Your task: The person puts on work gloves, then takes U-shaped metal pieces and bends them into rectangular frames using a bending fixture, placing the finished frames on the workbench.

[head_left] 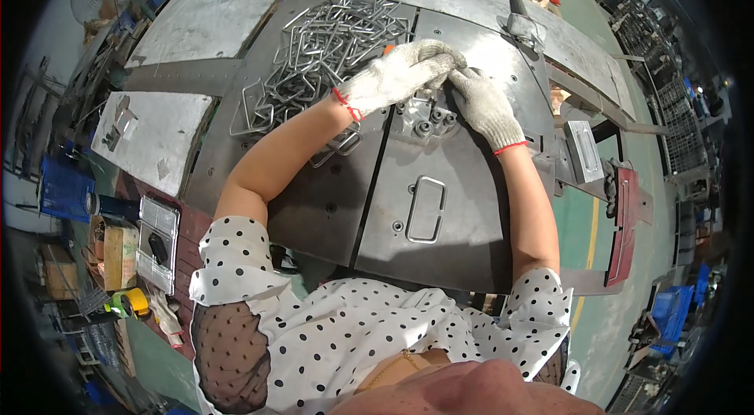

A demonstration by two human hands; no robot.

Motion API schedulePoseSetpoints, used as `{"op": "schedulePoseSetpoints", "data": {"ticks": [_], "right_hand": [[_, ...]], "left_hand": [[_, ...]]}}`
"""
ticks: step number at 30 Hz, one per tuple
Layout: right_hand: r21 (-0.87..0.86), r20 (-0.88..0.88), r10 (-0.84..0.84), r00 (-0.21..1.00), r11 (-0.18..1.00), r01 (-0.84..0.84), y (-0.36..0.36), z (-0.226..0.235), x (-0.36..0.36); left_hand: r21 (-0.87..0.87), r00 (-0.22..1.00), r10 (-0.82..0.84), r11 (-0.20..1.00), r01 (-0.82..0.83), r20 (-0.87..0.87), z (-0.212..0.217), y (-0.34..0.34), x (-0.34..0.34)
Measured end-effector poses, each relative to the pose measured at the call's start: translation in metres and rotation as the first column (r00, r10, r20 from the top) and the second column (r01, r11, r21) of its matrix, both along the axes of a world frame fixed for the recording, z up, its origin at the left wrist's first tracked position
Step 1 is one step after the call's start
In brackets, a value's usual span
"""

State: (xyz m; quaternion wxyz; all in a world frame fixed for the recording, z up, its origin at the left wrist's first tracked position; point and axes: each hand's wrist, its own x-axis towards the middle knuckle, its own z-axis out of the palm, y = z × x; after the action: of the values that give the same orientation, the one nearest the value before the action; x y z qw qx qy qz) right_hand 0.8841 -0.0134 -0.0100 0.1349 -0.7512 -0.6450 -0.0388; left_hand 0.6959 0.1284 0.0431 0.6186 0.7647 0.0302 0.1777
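Note:
Both my hands wear white knitted gloves with red cuffs. My left hand (397,73) and my right hand (481,105) meet over a small metal fixture with round pegs (424,120) at the middle of the steel work plate (455,203). Their fingertips pinch together at a thin wire piece above the fixture; the piece itself is mostly hidden by the gloves. A heap of bent wire loops (322,58) lies just left of my left hand. One finished rectangular wire loop (426,209) lies flat on the plate nearer to me.
A lever-like metal part (525,26) stands at the plate's far right. A grey metal sheet (153,140) lies at the left. A control box (157,242) and a cardboard box (118,258) sit at lower left. Blue crates (63,187) and racks line the floor around.

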Motion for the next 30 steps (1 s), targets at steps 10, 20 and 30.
{"op": "schedulePoseSetpoints", "data": {"ticks": [10, 20, 30], "right_hand": [[0.129, 0.005, 0.073, 0.997, 0.989, -0.073, 0.000, -0.011, 0.006], [0.155, 0.099, 0.030, 0.995, 0.987, -0.046, 0.002, -0.018, 0.003], [0.102, 0.034, -0.044, 0.998, 0.994, 0.041, 0.012, -0.026, 0.014]], "left_hand": [[-0.252, 0.996, 0.020, 0.967, -0.041, -0.087, -0.013, 0.008, 0.014], [-0.096, 0.981, 0.008, 0.995, -0.027, -0.193, -0.002, 0.001, 0.015], [-0.092, 0.988, 0.152, 0.984, -0.150, 0.008, 0.013, 0.022, -0.002]]}}
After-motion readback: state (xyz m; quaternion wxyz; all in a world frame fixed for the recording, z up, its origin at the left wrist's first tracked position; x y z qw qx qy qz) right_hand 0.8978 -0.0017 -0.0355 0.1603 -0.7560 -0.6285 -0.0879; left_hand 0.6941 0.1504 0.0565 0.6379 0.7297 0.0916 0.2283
